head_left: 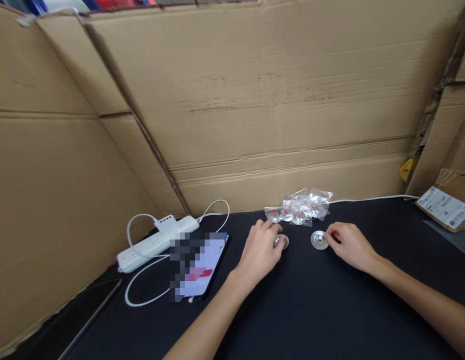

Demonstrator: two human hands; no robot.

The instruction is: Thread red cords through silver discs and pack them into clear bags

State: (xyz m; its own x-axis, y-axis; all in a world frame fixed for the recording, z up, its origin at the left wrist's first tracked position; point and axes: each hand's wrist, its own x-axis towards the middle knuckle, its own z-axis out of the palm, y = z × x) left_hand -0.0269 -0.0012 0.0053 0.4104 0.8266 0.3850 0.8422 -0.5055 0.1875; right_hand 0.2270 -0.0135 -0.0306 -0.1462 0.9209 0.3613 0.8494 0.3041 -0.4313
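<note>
My left hand point(259, 248) has its fingers curled and its thumb over a small shiny round metal disc point(282, 242), partly hidden by the hand. To the right, a second round metal disc point(319, 240) with a raised middle shows a small dark spot at its centre. The thumb and finger of my right hand point(348, 243) pinch at this disc's right rim. A small red piece point(335, 234) shows among the right fingers; its kind is unclear. Just beyond both hands lies a pile of clear plastic bags point(303, 206) with red marks and shiny round pieces inside.
Cardboard walls point(255, 100) enclose the black tabletop point(292, 315). A white power strip point(157, 245) with a charger and cables lies on the left. Near it are a lit phone point(202, 270) and a dark flat device point(78, 315). A labelled cardboard package point(446, 205) sits far right.
</note>
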